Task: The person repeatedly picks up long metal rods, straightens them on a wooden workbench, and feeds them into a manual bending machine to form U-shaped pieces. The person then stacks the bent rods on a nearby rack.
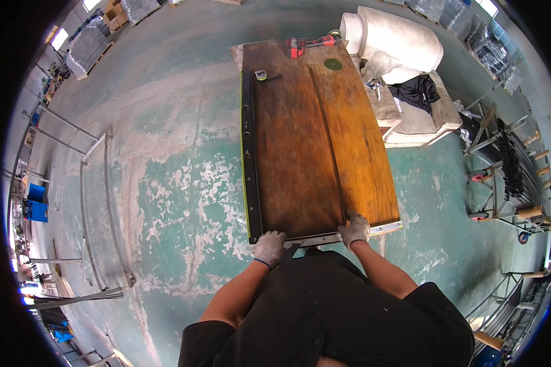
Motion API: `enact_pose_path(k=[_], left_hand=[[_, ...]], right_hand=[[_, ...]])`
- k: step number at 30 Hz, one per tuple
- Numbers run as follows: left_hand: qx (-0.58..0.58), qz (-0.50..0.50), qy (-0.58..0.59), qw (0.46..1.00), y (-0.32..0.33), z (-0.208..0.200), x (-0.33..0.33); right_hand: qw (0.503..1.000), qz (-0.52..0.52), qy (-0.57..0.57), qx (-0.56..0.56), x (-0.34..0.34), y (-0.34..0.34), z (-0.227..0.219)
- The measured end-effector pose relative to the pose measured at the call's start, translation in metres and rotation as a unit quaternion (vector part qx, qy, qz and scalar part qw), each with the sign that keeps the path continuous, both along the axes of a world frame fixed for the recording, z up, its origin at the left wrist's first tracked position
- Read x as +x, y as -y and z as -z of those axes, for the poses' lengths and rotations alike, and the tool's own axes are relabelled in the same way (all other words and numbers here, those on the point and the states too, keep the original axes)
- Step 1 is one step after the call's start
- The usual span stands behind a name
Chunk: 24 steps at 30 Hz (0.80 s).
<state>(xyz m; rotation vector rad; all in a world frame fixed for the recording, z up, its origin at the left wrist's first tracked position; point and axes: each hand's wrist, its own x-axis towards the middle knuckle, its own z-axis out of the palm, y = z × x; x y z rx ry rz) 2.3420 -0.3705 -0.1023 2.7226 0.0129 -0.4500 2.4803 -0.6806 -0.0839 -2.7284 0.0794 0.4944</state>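
Left hand [269, 247] half-curled by the perforated black bar [247, 153] at the wooden tabletop's [364, 156] seven o'clock; right hand [355, 230] likewise by a thin strip [327, 126] toward five; grips I can't tell.

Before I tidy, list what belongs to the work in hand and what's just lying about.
Likely in the work:
thin dark strip, its near end at the gloved right hand
black holed strip, its near end beside the gloved left hand
wooden tabletop, both hands at its near edge

Seemingly just lying about, untouched:
tape measure
red cordless power tool
green disc
black cloth
white roll
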Motion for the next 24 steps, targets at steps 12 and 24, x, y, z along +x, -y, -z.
enact_pose_path(k=[12,24], left_hand=[[-0.054,-0.025,-0.124,0.990,-0.003,-0.048,0.031],[-0.698,-0.317,-0.007,0.642,0.012,-0.250,0.118]], right_hand=[[0.991,0.101,-0.078,0.031,0.021,-0.004,0.003],[0.826,-0.173,-0.248,0.476,-0.015,-0.103,-0.205]])
